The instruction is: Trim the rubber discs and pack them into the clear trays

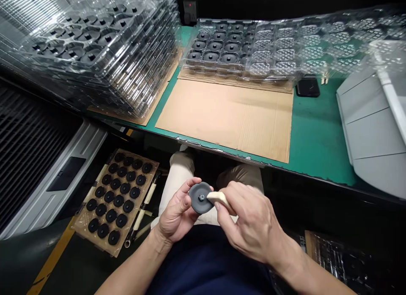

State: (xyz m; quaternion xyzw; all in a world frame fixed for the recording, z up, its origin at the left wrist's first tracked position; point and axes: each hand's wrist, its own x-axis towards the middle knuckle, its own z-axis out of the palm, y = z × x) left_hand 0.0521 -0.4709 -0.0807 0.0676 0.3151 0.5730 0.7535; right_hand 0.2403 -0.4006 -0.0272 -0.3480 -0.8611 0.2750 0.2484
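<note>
My left hand [177, 212] grips a round, dark grey dished disc [197, 207] by its edge, face up above my lap. A small hexagonal hub with a light centre stands in the disc's middle. Pinched in my right hand [250, 219] is a cream-coloured block [218, 198], its material unclear. The block's tip meets or hovers just over the disc's right side, close to the hub; I cannot tell if they touch. Part of the block is hidden by my fingers.
Tall stacked clear trays [127, 75] of dark discs stand left on the green table [317, 130]. Cardboard [222, 113] lies mid-table before more trays [218, 66]. A grey bin [374, 117] and black phone-like object [307, 87] are right. Below left sits another disc tray [109, 172].
</note>
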